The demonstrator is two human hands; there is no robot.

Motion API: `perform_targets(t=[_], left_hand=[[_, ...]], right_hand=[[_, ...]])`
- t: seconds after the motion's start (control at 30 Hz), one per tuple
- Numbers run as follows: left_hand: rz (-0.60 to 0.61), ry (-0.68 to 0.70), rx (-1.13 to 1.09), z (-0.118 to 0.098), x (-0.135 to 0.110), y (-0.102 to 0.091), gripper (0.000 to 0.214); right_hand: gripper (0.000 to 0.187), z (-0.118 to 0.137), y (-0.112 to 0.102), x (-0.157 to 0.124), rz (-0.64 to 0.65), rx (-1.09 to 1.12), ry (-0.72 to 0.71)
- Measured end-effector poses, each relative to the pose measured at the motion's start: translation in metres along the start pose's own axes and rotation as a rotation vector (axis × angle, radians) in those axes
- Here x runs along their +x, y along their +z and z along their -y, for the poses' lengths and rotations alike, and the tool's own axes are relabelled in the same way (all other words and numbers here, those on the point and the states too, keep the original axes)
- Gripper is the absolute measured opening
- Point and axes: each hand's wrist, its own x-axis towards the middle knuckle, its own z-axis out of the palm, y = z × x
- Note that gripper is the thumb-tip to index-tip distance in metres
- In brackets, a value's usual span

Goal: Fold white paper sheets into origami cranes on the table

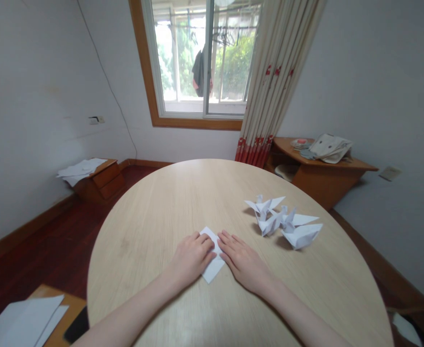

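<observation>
A small folded piece of white paper (209, 274) lies on the table near its middle, its shape like an upright diamond with creases across it. My left hand (193, 250) rests over its left side, fingers slightly bent and pressing down on the paper, thumb apart from them. From the right, my right hand (243, 258) lies flat with fingers stretched out, the fingertips touching the paper's right edge. Neither hand grips the paper. Parts of the sheet are hidden under the fingers. Several folded white paper cranes (270, 224) stand grouped to the right of my right hand.
The round wooden table (143, 207) fills the middle of the view. White sheets (24, 320) lie on a low surface at the lower left, and more papers (82, 168) on a small cabinet. A corner desk (316, 168) holds a cloth bag (330, 147). A curtain (273, 82) hangs beside the window.
</observation>
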Motion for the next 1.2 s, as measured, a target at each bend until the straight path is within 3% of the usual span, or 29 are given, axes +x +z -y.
perform_targets(t=[0.5,0.67,0.9,1.2], left_hand=[[-0.031,-0.041,0.029,-0.006,0.000,0.011,0.013],[-0.026,-0.050,-0.133,0.003,0.003,0.013,0.009],[0.000,-0.008,-0.429,0.022,0.006,0.010,0.022],[0.122,0.094,-0.539,0.040,0.009,0.003,0.029]], right_hand=[[0.045,0.003,0.008,0.003,0.022,-0.080,0.033],[0.042,0.002,0.002,0.006,0.062,-0.050,0.081],[0.042,-0.004,-0.011,0.006,0.159,0.019,0.146],[0.049,-0.019,-0.021,0.006,0.275,0.195,0.158]])
